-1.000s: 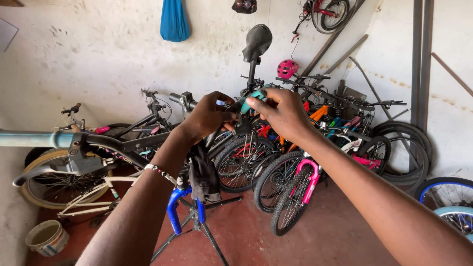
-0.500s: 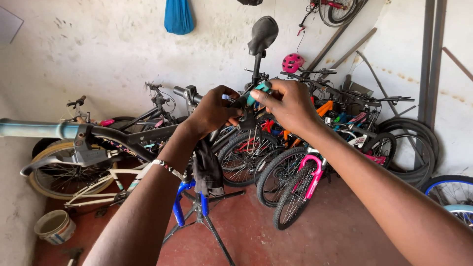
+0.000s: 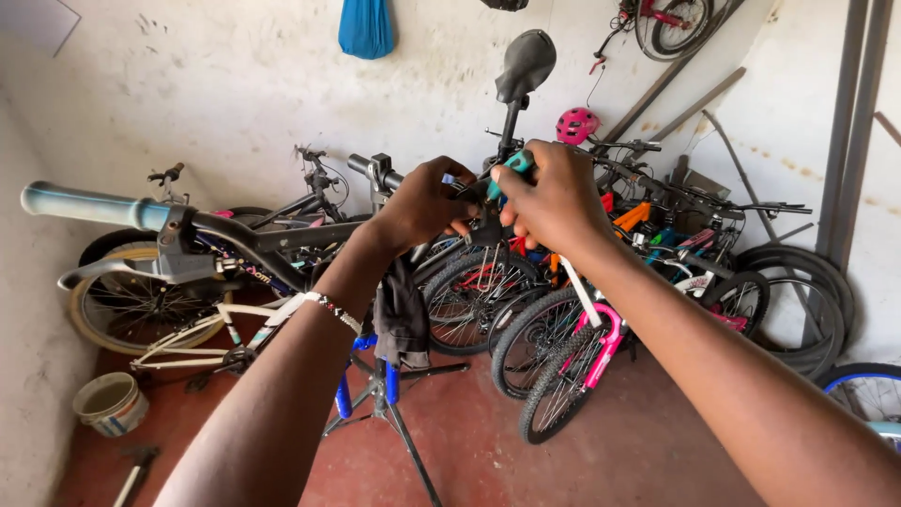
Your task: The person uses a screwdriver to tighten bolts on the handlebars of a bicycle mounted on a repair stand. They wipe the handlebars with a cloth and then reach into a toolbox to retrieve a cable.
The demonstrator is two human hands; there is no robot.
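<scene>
Head view: right hand (image 3: 554, 199) grips teal-handled tool (image 3: 507, 169), left hand (image 3: 427, 202) pinches adjacent black bicycle part (image 3: 486, 228); open red floor (image 3: 648, 441) below.

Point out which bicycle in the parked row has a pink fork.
The small bicycle with the pink fork at the front of the row, below the right hand; its knobby front wheel sits nearest the camera.
</scene>
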